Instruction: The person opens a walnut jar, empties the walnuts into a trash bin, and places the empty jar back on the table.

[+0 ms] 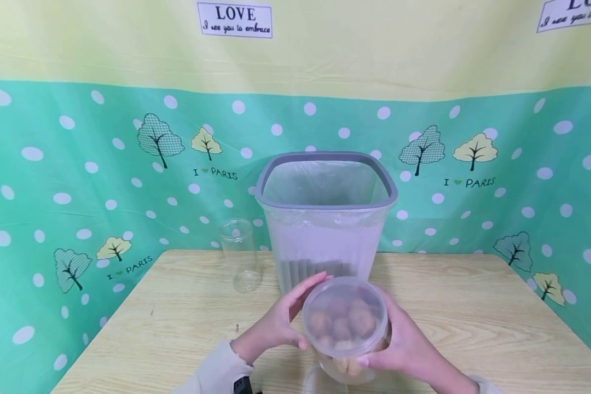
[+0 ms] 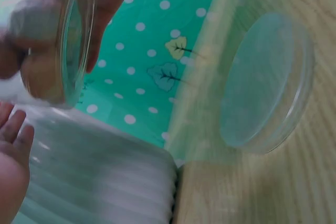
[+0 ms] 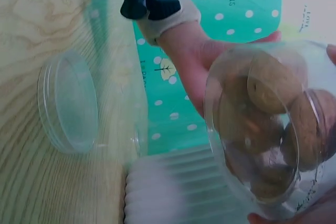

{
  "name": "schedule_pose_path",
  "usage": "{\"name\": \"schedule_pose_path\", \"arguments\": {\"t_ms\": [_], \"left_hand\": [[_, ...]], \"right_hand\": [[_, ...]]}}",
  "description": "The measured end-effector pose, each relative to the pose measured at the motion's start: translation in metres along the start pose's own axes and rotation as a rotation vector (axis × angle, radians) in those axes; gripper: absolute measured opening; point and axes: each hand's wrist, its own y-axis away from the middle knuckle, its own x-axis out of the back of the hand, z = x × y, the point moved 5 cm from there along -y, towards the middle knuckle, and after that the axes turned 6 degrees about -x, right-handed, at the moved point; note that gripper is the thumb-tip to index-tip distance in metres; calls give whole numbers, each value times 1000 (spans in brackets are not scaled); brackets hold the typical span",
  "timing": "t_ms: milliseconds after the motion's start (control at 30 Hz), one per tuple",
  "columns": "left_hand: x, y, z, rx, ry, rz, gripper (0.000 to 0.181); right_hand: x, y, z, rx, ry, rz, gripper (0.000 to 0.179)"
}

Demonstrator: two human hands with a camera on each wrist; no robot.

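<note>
In the head view my right hand [image 1: 406,342] grips the side of a clear round jar [image 1: 335,364] with a frosted top [image 1: 345,314]. Several brown walnuts [image 3: 273,85] show through its wall in the right wrist view. My left hand [image 1: 276,323] is at the jar's other side, its fingers spread and lightly bent, fingertips right by the frosted top and thumb near the wall. Low on the table, just in front of the jar, lies a clear round lid [image 2: 262,87], also seen at the left of the right wrist view.
Behind the jar stands a pale waste bin [image 1: 325,235] with a grey rim and a clear liner. Left of it is a tall clear jar [image 1: 241,257]. The wooden table [image 1: 453,306] meets a green dotted cloth [image 1: 79,180] at the back and sides.
</note>
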Motion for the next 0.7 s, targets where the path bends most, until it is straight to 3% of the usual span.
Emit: {"name": "schedule_pose_path", "arguments": {"t_ms": [233,467,700], "left_hand": [[3,-6,1,11,76,-148,118],[-4,-10,5,7,138,-277,126],[-9,-12,9,-46,158,-318,126]], "right_hand": [[-8,-1,-5,66,-140,-171,97],[-12,-1,-10,142,-150,-241,98],[-13,-2,-11,158,-156,-273,99]]}}
